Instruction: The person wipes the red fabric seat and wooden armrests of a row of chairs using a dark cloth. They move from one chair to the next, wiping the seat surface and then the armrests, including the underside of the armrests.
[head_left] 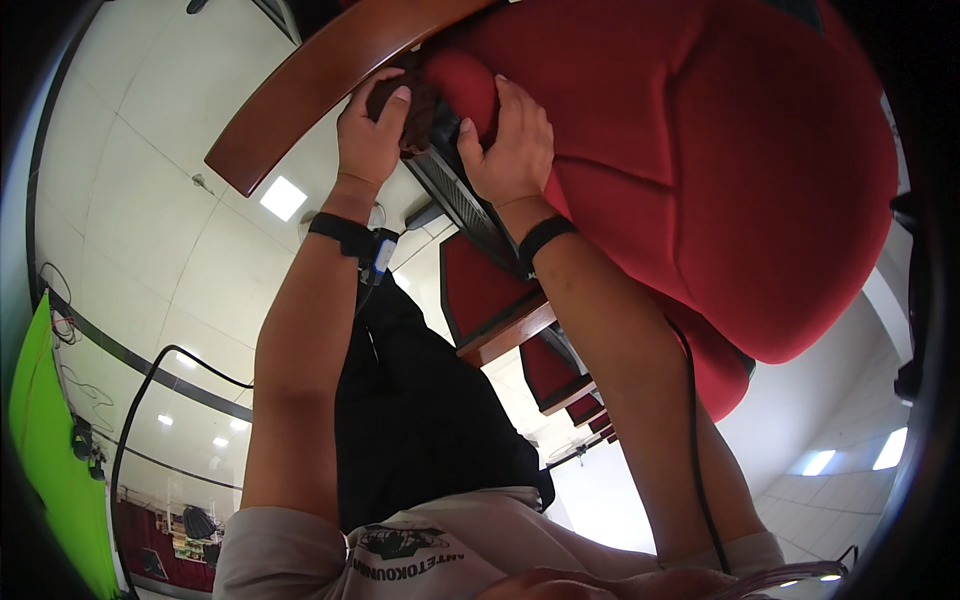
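A crumpled dark brown cloth (416, 118) is bunched under the curled fingers and thumb of my left hand (370, 138), below the curved wooden armrest (330, 75) of a red upholstered seat (610, 110). The cloth lies against the dark side of the seat, next to the rounded edge of its red cushion (462, 85). My right hand (512, 150) rests on the red upholstery, its fingers stretched out and its thumb apart, with nothing held in it. Part of the cloth is hidden behind my left fingers.
A black perforated side panel (465, 200) runs down between my forearms. More red seats with wooden armrests (510, 330) stand in a row beyond it. Pale tiled floor (150, 200) spreads on the left, with a green screen (55, 450) and a black cable (125, 430).
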